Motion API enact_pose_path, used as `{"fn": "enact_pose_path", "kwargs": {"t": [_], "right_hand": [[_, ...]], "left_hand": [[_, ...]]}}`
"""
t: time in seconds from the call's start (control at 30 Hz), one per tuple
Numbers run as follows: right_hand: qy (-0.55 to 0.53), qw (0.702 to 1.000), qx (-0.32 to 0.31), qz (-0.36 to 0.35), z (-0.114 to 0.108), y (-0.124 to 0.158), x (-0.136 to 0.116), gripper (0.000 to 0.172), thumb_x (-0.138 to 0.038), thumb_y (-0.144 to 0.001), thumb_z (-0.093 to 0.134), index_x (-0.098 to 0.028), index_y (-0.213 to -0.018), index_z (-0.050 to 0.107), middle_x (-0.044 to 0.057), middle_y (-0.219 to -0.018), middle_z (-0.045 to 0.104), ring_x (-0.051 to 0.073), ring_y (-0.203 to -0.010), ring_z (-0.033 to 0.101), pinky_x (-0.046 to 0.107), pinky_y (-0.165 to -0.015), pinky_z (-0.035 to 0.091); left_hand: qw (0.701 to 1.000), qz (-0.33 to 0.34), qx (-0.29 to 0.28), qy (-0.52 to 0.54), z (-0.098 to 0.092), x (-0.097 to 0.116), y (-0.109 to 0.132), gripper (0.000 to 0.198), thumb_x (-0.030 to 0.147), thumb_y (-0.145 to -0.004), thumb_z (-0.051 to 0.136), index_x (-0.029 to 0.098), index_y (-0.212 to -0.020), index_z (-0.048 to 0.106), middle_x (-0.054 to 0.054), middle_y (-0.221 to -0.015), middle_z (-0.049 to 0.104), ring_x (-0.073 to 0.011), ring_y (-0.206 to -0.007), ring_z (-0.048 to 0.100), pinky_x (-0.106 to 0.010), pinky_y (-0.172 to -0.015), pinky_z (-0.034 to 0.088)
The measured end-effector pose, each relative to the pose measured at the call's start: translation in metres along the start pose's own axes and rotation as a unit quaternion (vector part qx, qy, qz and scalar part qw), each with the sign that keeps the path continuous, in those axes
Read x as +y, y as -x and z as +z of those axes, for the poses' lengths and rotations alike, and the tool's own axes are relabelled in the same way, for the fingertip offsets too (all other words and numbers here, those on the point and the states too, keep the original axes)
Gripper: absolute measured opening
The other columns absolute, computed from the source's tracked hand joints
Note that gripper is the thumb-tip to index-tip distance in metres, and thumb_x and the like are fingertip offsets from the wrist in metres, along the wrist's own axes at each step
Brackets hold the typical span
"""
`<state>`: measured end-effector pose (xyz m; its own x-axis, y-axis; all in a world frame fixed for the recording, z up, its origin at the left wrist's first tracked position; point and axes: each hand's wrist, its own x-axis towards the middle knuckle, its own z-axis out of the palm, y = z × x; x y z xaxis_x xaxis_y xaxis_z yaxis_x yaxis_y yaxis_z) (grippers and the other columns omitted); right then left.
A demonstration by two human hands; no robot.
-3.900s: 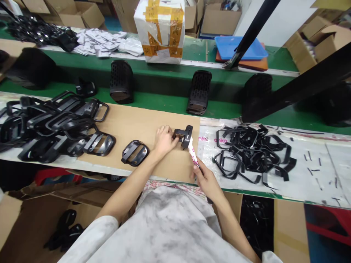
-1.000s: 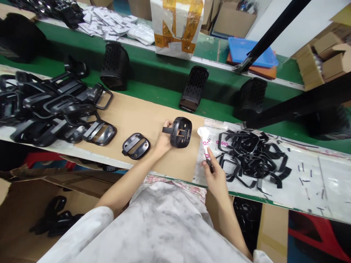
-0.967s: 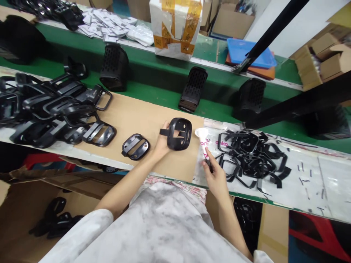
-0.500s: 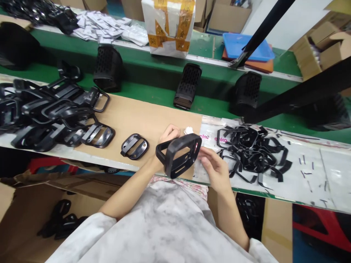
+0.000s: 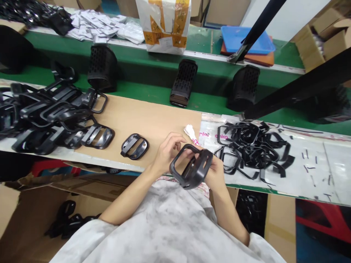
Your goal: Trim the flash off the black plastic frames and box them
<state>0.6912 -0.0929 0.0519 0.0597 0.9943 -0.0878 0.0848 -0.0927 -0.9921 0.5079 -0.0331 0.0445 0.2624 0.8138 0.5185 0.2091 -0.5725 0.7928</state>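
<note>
A black plastic frame (image 5: 203,164) with a rounded rectangular opening is held tilted above the table's front edge. My right hand (image 5: 216,173) grips its right side, and part of those fingers shows through the opening. Close to the frame's left rim is my left hand (image 5: 167,151), its fingers loosely bent and apart, with nothing visible in them. A similar black frame (image 5: 135,147) lies flat on the brown cardboard sheet (image 5: 153,117), left of my hands. Just beyond them lies a crumpled white piece (image 5: 189,130) with pink marks, its kind unclear.
Black frames (image 5: 55,109) are heaped at the left. Thin black strips and loops (image 5: 249,146) form a tangle at the right. Mesh-sided black housings (image 5: 183,82) stand along the back. A dark slanted post (image 5: 296,86) crosses the right side. An open carton (image 5: 35,212) is below left.
The held frame has turned and moved slightly right and toward me. My right hand has gone from open fingers to gripping it; my left hand has come off it, and more of the white piece shows.
</note>
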Motion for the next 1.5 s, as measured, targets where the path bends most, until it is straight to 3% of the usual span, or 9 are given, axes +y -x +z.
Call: {"fn": "enact_pose_path", "kwargs": {"t": [0.2, 0.37, 0.6, 0.8, 0.93, 1.07, 1.23, 1.37, 1.5], "right_hand": [[-0.078, 0.993, -0.058, 0.064, 0.005, -0.005, 0.019, 0.063, -0.055, -0.094, 0.074, -0.022, -0.147, 0.063, 0.01, -0.135, 0.076, 0.029, -0.123, 0.073, 0.045, -0.108, 0.058], [0.043, 0.991, -0.116, 0.058, 0.004, 0.001, 0.031, 0.079, -0.043, -0.1, 0.069, -0.031, -0.169, 0.031, 0.014, -0.151, 0.064, 0.026, -0.114, 0.074, 0.044, -0.101, 0.06], [0.076, 0.987, -0.143, -0.02, 0.004, -0.001, 0.023, 0.054, -0.037, -0.105, 0.062, -0.032, -0.158, 0.053, 0.011, -0.141, 0.066, 0.026, -0.125, 0.068, 0.043, -0.109, 0.053], [0.049, 0.992, -0.117, 0.02, 0.009, -0.007, 0.014, 0.029, -0.04, -0.102, 0.064, -0.019, -0.113, 0.08, 0.007, -0.102, 0.079, 0.023, -0.092, 0.072, 0.034, -0.085, 0.056], [0.021, 0.993, -0.084, 0.086, 0.01, -0.008, 0.018, 0.038, -0.051, -0.095, 0.068, -0.016, -0.082, 0.075, 0.004, -0.076, 0.074, 0.018, -0.07, 0.065, 0.029, -0.068, 0.052], [-0.019, 0.987, -0.091, 0.133, 0.012, -0.007, 0.022, 0.047, -0.063, -0.088, 0.072, -0.017, -0.076, 0.07, 0.002, -0.067, 0.071, 0.017, -0.061, 0.063, 0.028, -0.059, 0.052], [-0.066, 0.954, -0.201, 0.21, 0.019, -0.001, 0.025, 0.053, -0.071, -0.089, 0.069, -0.018, -0.09, 0.07, 0.0, -0.061, 0.067, 0.017, -0.043, 0.062, 0.026, -0.043, 0.044], [-0.031, 0.97, -0.179, 0.16, 0.012, 0.001, 0.023, 0.044, -0.061, -0.096, 0.066, -0.019, -0.106, 0.074, 0.003, -0.079, 0.075, 0.018, -0.056, 0.068, 0.029, -0.054, 0.053], [0.163, 0.986, 0.008, 0.017, -0.009, 0.0, 0.028, 0.029, -0.043, -0.099, 0.063, -0.023, -0.114, 0.078, 0.007, -0.099, 0.077, 0.024, -0.091, 0.072, 0.039, -0.088, 0.058]], "left_hand": [[0.979, -0.183, -0.062, 0.062, -0.004, 0.0, 0.02, 0.017, 0.033, -0.101, 0.063, 0.019, -0.104, 0.072, -0.007, -0.1, 0.071, -0.0212, -0.093, 0.069, -0.031, -0.082, 0.055], [0.917, -0.347, -0.171, 0.095, -0.019, -0.005, 0.042, 0.028, 0.04, -0.103, 0.056, 0.017, -0.104, 0.071, -0.006, -0.097, 0.074, -0.0223, -0.088, 0.067, -0.031, -0.081, 0.053], [0.837, -0.423, -0.278, 0.208, -0.042, 0.008, 0.051, 0.033, 0.048, -0.096, 0.068, 0.016, -0.09, 0.065, 0.001, -0.078, 0.061, -0.0135, -0.067, 0.052, -0.024, -0.062, 0.042], [0.83, -0.426, -0.181, 0.311, -0.036, -0.001, 0.05, 0.073, 0.077, -0.101, 0.034, 0.015, -0.082, 0.068, -0.003, -0.067, 0.055, -0.0156, -0.061, 0.048, -0.029, -0.059, 0.04], [0.885, -0.387, -0.087, 0.243, -0.031, -0.013, 0.047, 0.05, 0.064, -0.099, 0.052, 0.018, -0.081, 0.062, -0.002, -0.074, 0.057, -0.0164, -0.069, 0.051, -0.029, -0.068, 0.044], [0.928, -0.335, -0.119, 0.109, -0.026, -0.014, 0.049, 0.025, 0.043, -0.091, 0.07, 0.019, -0.091, 0.062, 0.0, -0.081, 0.06, -0.0155, -0.074, 0.054, -0.027, -0.07, 0.044], [0.957, -0.255, -0.138, 0.008, -0.023, -0.017, 0.056, 0.017, 0.032, -0.095, 0.061, 0.02, -0.084, 0.063, -0.002, -0.079, 0.066, -0.0177, -0.074, 0.06, -0.029, -0.07, 0.045], [0.958, -0.225, -0.157, -0.077, -0.033, -0.036, 0.049, 0.016, 0.023, -0.091, 0.061, 0.02, -0.075, 0.062, -0.005, -0.077, 0.07, -0.0215, -0.073, 0.067, -0.03, -0.065, 0.044], [0.936, -0.212, -0.152, -0.237, -0.039, -0.051, 0.025, 0.029, 0.024, -0.095, 0.055, 0.02, -0.066, 0.058, -0.01, -0.075, 0.069, -0.0253, -0.073, 0.068, -0.034, -0.067, 0.044]]}}
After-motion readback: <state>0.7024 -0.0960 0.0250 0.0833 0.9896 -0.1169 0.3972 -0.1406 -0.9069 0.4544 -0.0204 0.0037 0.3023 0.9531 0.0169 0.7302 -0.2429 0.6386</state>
